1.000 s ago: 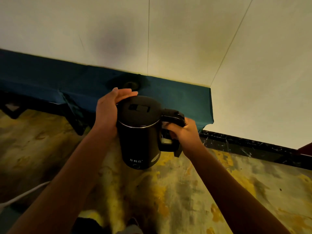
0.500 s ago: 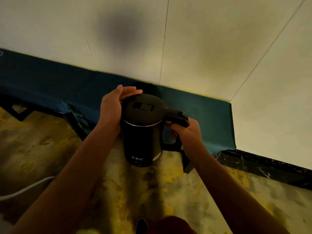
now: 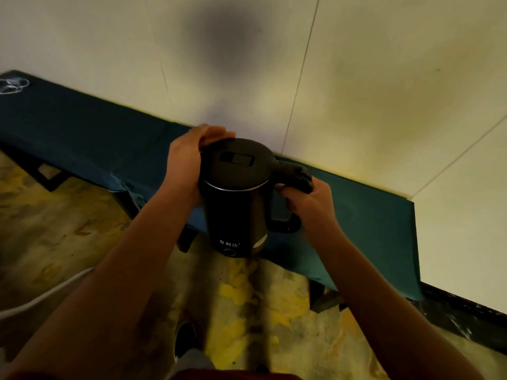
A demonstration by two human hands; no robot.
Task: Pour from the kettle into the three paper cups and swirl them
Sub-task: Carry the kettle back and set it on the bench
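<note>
A black electric kettle (image 3: 236, 204) with its lid closed is held upright in the air at the middle of the head view, above the floor and in front of a table draped in dark teal cloth (image 3: 370, 215). My right hand (image 3: 310, 204) grips the kettle's black handle. My left hand (image 3: 189, 160) lies against the kettle's left side, its fingers curved over the rim of the lid. No paper cups are in view.
The teal-covered table runs along a pale wall (image 3: 329, 78) from far left to right, with dark legs (image 3: 49, 174) under it. Something pale and thin (image 3: 12, 85) lies on its far left end. A white cable (image 3: 41, 297) crosses the mottled yellow floor at lower left.
The view has shifted so the table and wall sit further right and closer. Both hands keep the same hold on the kettle, which stays upright.
</note>
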